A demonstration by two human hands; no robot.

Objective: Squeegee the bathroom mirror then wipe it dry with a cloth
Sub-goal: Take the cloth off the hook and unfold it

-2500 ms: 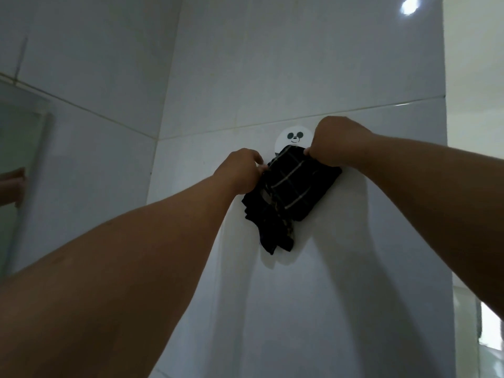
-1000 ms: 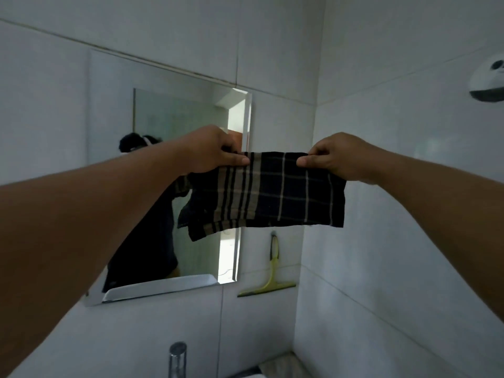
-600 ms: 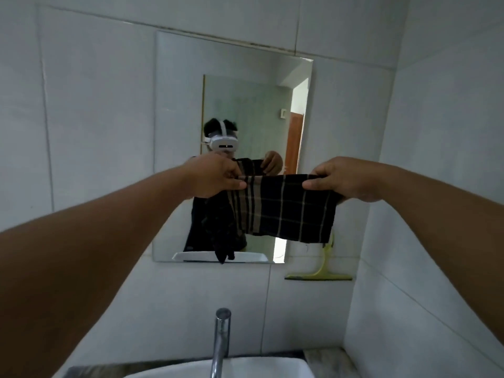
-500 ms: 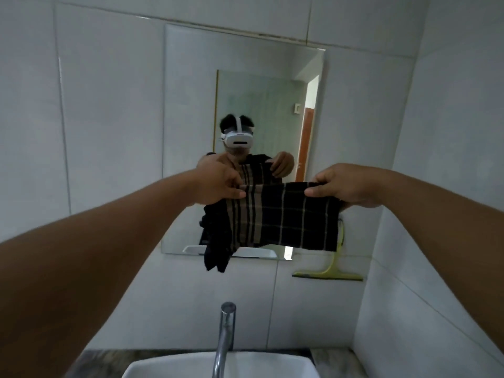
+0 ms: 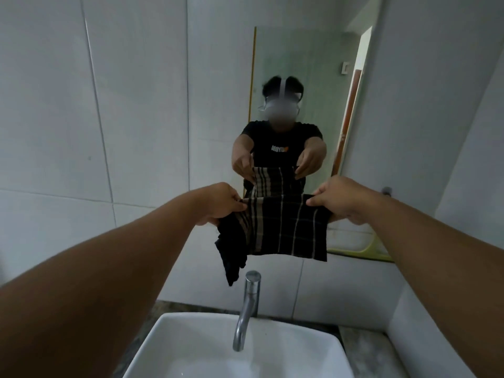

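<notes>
A dark plaid cloth (image 5: 283,227) hangs spread between my two hands in front of the bathroom mirror (image 5: 218,105). My left hand (image 5: 221,204) pinches its upper left edge, with loose folds dangling below. My right hand (image 5: 341,203) pinches the upper right corner. The mirror reflects a person holding the same cloth. A yellow-green squeegee (image 5: 365,251) hangs on the wall tile just right of the mirror's lower corner, partly hidden behind my right arm.
A chrome tap (image 5: 246,306) rises directly under the cloth, over a white basin (image 5: 191,350) on a stone counter (image 5: 365,350). White tiled walls close in on the left and right. A small hook (image 5: 386,190) sits on the wall above the squeegee.
I took the cloth off the panda hook on the side wall, turned to face the mirror and spread it out. The cloth has come lower, now above the tap.
</notes>
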